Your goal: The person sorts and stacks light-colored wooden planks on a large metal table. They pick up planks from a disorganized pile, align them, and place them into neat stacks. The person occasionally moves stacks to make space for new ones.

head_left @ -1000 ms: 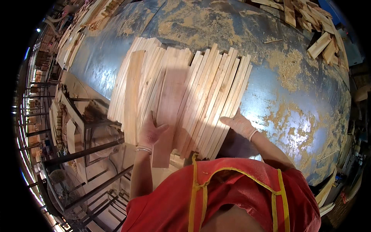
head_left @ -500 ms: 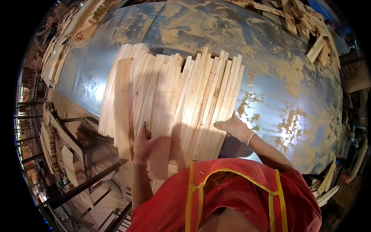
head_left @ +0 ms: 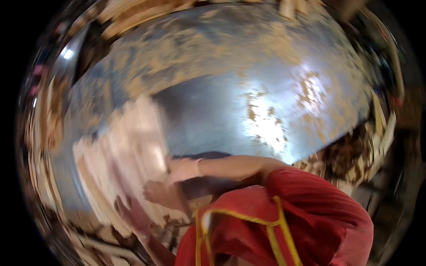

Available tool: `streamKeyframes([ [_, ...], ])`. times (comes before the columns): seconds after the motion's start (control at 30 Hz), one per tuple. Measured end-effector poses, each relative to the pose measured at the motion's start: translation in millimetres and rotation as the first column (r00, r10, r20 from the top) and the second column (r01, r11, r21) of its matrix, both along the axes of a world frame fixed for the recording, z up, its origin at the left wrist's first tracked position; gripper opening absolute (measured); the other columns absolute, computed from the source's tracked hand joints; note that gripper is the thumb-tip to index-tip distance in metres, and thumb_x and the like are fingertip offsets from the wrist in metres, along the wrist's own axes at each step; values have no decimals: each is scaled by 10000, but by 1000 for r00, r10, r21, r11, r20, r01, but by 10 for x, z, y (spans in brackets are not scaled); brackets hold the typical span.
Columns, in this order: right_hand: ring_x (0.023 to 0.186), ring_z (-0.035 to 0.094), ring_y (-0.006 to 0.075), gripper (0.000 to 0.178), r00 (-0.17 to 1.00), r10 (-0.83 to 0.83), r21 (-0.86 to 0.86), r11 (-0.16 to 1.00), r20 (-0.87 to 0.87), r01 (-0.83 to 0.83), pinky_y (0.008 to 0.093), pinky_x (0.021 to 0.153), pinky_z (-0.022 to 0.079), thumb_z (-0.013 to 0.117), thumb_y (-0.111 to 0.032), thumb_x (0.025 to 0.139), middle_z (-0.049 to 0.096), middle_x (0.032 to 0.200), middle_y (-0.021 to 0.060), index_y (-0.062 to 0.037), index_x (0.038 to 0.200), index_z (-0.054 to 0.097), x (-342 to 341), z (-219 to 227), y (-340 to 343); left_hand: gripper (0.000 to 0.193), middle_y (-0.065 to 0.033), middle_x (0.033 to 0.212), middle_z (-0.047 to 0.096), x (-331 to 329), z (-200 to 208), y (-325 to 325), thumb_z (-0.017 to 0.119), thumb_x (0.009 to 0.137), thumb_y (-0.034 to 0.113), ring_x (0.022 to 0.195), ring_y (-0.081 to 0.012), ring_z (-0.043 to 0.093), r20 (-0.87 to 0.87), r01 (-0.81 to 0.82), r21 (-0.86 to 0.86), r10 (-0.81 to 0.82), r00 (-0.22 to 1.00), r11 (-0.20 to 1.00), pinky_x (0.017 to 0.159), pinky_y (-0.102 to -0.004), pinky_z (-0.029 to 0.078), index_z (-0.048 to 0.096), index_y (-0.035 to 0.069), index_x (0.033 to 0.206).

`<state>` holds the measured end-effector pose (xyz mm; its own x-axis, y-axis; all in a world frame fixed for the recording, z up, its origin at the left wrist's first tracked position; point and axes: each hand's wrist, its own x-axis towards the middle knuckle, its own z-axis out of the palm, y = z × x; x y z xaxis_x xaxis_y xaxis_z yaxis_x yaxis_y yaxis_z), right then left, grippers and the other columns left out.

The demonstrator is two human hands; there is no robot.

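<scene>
A blurred bundle of pale wooden strips lies side by side on the metal table, toward the left. My left hand, in a light glove, rests at the strips' near end with its fingers spread. Against the bundle's right side is my gloved right hand, its arm reaching across from the right. Motion smears its fingers, so their grip does not show. A dark shadow falls across the strips between the two hands.
Sawdust covers much of the table's far part. More boards are piled along the far edge, and others stand at the left. Wood scraps lie beyond the table's right edge.
My view has swung, so the strips and both hands now appear farther left and lower. My left hand's fingers are spread on the strips; my right stays by their right side.
</scene>
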<state>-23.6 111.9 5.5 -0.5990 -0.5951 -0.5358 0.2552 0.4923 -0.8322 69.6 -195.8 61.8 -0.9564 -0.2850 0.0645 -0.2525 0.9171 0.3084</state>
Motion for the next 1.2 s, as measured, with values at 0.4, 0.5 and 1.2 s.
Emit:
streamKeyframes([
  [0.4,1212,674,260,692,799,-543,-306,738,258,601,371,1040,524,699,-362,957,725,1310,187,-20,1537,537,2758,-460,2918,456,-141,1306,614,697,-1341,3298,697,948,173,1299,-282,596,328,730,558,-913,242,394,1092,-420,494,605,21,1368],
  [0.5,1257,664,265,744,483,-830,-11,500,278,866,367,1076,509,711,-399,947,711,1366,192,-27,1560,515,3830,-303,3724,463,-149,1320,613,853,-1484,3924,696,953,183,1305,-289,595,388,723,616,-919,67,313,1094,-422,492,603,20,1376],
  [1.2,1185,708,310,852,-485,-856,615,-481,-177,625,381,1044,533,729,-433,912,682,1414,231,43,1574,482,7391,-1052,3995,514,-205,1419,608,2260,-1992,5443,692,991,253,1346,-336,587,269,351,935,-765,-585,60,1109,-436,477,587,17,1435],
])
